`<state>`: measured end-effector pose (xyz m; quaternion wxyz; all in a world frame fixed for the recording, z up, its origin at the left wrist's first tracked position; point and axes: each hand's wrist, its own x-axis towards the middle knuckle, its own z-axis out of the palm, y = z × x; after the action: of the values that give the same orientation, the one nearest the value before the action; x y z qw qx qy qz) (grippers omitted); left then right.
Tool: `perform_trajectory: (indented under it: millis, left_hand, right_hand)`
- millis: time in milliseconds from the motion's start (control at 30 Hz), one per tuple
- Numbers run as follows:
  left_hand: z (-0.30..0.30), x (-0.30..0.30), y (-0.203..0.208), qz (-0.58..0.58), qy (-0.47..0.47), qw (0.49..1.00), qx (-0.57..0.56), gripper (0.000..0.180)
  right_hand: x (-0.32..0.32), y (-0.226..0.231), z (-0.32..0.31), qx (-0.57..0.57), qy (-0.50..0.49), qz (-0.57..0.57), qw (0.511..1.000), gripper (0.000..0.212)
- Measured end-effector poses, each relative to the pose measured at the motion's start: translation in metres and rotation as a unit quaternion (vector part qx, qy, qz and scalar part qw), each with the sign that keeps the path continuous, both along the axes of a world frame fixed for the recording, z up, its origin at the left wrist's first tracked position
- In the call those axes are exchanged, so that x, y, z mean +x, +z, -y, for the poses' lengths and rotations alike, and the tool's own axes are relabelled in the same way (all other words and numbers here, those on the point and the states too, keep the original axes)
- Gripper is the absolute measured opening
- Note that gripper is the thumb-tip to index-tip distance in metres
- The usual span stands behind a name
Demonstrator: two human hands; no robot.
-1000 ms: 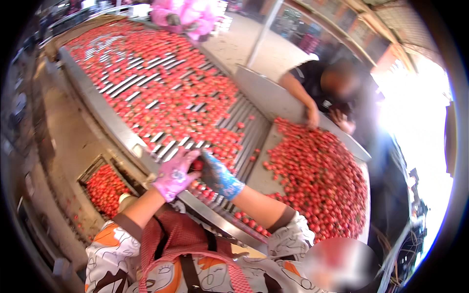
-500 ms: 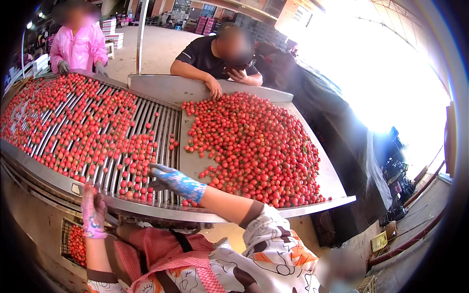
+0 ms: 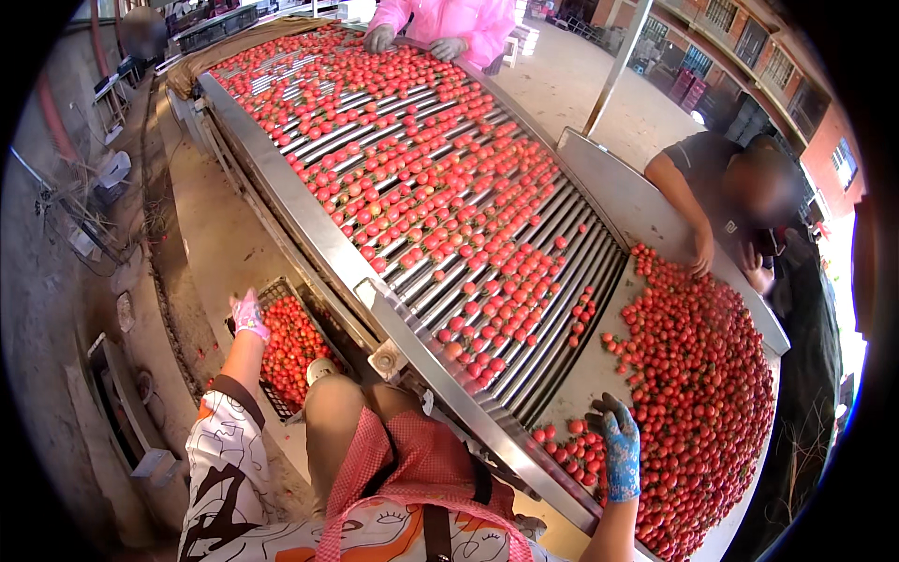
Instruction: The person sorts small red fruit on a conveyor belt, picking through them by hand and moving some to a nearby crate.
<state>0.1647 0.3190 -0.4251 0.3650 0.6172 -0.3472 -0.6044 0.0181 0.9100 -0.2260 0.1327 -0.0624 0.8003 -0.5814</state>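
Observation:
Small red tomatoes lie heaped on a flat metal feed tray. More tomatoes are spread in rows over a metal roller conveyor. My right hand, in a blue patterned glove with dark fingers, is open beside the heap, its fingers stretched toward the rollers, with nothing visible in it. Down at the left, my left hand in a pink patterned glove is open at the edge of a black crate. Tomatoes fill much of that crate, which stands below the conveyor.
Across the conveyor, a person in pink rests gloved hands at its far edge. Another person in black leans over the tray, a hand at the heap. A metal post rises behind. The conveyor's metal side rail runs diagonally.
My view has swung left and down. My left hand has gone from beside the rail to the crate; my right hand has drawn back from over the rollers to the heap's near side.

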Motion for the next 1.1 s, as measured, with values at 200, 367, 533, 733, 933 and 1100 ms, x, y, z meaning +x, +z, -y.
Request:
perform_trajectory:
  millis: [200, 367, 533, 733, 933, 1100]
  left_hand:
    - [0.008, -0.183, 0.135, 0.072, -0.267, 0.783, -0.557, 0.035]
    - [0.021, -0.342, 0.146, 0.249, -0.476, 0.602, -0.591, 0.04]
    - [0.005, -0.456, 0.101, 0.186, -0.521, 0.747, -0.37, 0.057]
    - [0.017, -0.425, 0.132, 0.681, -0.447, 0.061, -0.577, 0.054]
    - [0.017, -0.425, 0.103, 0.214, -0.433, 0.741, -0.467, 0.035]
    - [0.062, -0.367, 0.067, 0.058, -0.403, 0.676, -0.614, 0.03]
  right_hand:
    - [-0.008, -0.01, -0.026, 0.032, -0.069, 0.052, 0.996, 0.036]
    - [-0.017, -0.018, -0.043, 0.074, -0.127, 0.02, 0.989, 0.031]
    - [-0.014, -0.01, -0.065, 0.112, -0.219, 0.064, 0.967, 0.035]
    - [-0.037, -0.012, -0.049, 0.143, -0.164, 0.034, 0.976, 0.031]
    - [-0.017, -0.022, -0.055, 0.1, -0.163, 0.05, 0.98, 0.033]
    - [-0.012, -0.034, -0.051, 0.091, -0.124, 0.007, 0.988, 0.035]
